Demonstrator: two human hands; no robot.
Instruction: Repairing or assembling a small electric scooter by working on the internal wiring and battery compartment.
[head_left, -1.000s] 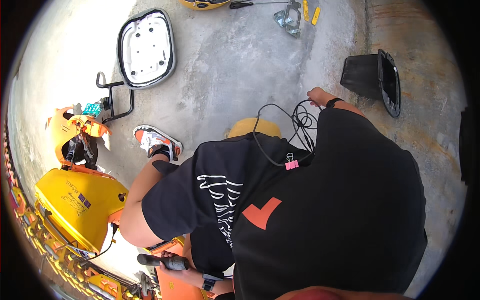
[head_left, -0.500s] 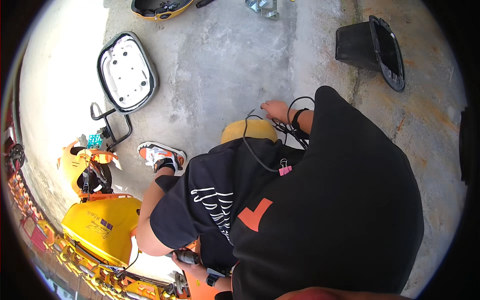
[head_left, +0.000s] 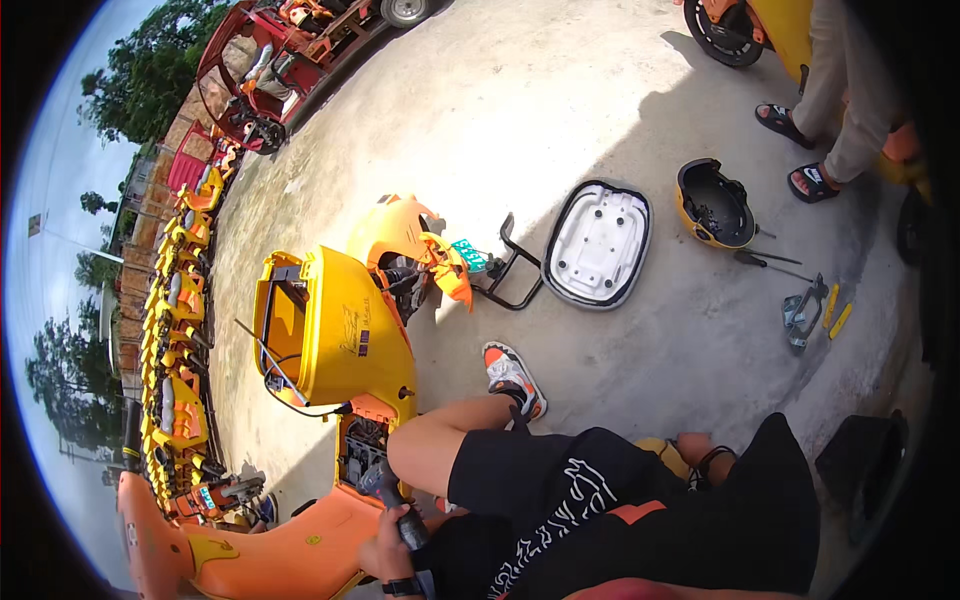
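Dark-handled screwdriver (head_left: 392, 497) low in the head view, clasped in the left hand (head_left: 385, 548), fingers wrapped tight round the handle, tip aimed up into the opened orange body of a scooter (head_left: 300, 550) lying at the lower left. Black watch strap (head_left: 400, 586) on that wrist. Right hand (head_left: 697, 452) lower right of centre, resting near the concrete floor (head_left: 560, 100) beside a yellow rounded object (head_left: 668, 456), a black band on the wrist; whether this grip is open or closed cannot be told, fingers mostly hidden behind the black shirt (head_left: 640, 520). Bare knee (head_left: 425, 450) bent just right of the tool, foot in an orange-and-white sneaker (head_left: 513, 378) planted on the floor above it. Just above the tool, a yellow scooter panel (head_left: 335, 330) standing upright with loose black cables (head_left: 270, 365) trailing from it. Further up, an orange fairing (head_left: 405, 235) and a black metal rack (head_left: 508, 275) lying on the floor. Right of the rack, a scooter seat (head_left: 597, 243) turned underside up, white inside a black rim. Beyond that, a yellow helmet (head_left: 712, 203) on its back, with screwdrivers (head_left: 770, 262) and small yellow tools (head_left: 833, 312) lying near it. Upper right, another person's sandalled feet (head_left: 800, 150) and light trousers. Along the left rim, a row of yellow scooters (head_left: 175, 330) parked close together.
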